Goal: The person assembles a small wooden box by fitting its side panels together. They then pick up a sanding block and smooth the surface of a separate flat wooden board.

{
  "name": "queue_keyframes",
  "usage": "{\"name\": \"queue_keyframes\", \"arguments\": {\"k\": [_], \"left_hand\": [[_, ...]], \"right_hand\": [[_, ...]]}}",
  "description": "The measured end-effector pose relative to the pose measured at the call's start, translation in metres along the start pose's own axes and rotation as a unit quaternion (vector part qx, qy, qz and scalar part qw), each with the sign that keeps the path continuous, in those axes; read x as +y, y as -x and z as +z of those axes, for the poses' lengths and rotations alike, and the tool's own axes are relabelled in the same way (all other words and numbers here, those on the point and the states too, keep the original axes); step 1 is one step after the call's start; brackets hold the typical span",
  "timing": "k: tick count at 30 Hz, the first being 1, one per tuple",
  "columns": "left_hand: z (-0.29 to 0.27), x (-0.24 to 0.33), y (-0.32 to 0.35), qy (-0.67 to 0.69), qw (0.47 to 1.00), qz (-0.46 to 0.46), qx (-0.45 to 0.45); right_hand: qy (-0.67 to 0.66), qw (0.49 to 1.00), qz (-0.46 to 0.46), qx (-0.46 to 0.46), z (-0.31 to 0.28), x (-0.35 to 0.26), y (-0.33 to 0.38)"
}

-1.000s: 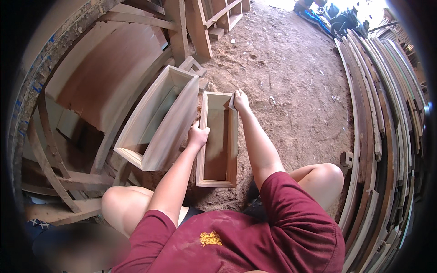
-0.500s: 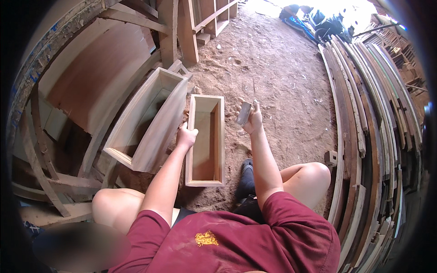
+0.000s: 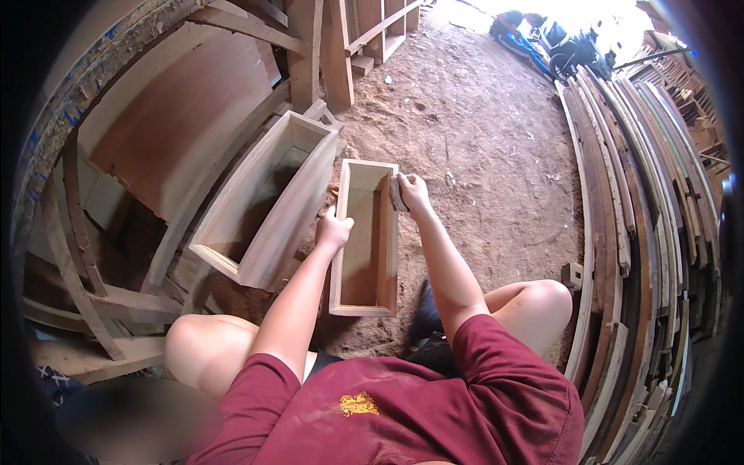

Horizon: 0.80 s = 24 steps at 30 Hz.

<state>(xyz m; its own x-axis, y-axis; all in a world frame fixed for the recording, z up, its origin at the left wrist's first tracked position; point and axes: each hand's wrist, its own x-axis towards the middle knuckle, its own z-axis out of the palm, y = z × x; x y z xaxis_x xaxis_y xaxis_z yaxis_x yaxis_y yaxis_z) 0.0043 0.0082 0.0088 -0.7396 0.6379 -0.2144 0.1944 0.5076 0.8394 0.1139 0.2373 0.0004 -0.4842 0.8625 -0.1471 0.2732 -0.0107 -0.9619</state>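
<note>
A long, narrow wooden drawer box [image 3: 335,256] stands in front of me with its hollow side up. My left hand [image 3: 334,231] is closed on its left wall, the thumb over the rim. In my right hand [image 3: 413,191] is a small greyish-brown sanding block [image 3: 398,193], gripped between thumb and fingers. The block rests against the outer right edge of the box, near its far corner. Part of the block is hidden behind my fingers.
A second, larger wooden drawer box [image 3: 271,225] leans tilted at the left, beside a wooden frame [image 3: 306,58]. Long planks [image 3: 612,232] are stacked along the right. A small wood block [image 3: 572,275] lies by them on the dirt floor [image 3: 496,194].
My right hand has turned over and moved left, bringing the sanding block from above the floor onto the right edge of the box. My left hand keeps its grip on the left wall.
</note>
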Motion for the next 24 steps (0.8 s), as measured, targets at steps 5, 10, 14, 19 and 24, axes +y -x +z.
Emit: {"name": "queue_keyframes", "arguments": {"k": [5,10,14,19,24], "left_hand": [[-0.009,-0.003,0.004,-0.01,1.0,-0.007,0.011],[-0.001,0.004,0.003,-0.001,1.0,0.003,0.009],[-0.005,-0.008,0.002,0.001,1.0,-0.008,0.013],[-0.003,0.009,0.004,-0.007,1.0,0.005,-0.005],[-0.001,-0.006,0.008,0.024,0.997,0.052,0.047]], "right_hand": [[-0.06,0.997,0.045,0.011,0.02,-0.012,0.013],[-0.037,0.998,0.015,0.039,0.01,0.008,-0.009],[-0.008,0.998,-0.042,0.052,0.023,0.001,-0.015],[-0.014,0.994,-0.04,0.1,0.016,-0.002,-0.051],[-0.044,0.992,-0.045,0.105,0.027,-0.004,-0.013]]}}
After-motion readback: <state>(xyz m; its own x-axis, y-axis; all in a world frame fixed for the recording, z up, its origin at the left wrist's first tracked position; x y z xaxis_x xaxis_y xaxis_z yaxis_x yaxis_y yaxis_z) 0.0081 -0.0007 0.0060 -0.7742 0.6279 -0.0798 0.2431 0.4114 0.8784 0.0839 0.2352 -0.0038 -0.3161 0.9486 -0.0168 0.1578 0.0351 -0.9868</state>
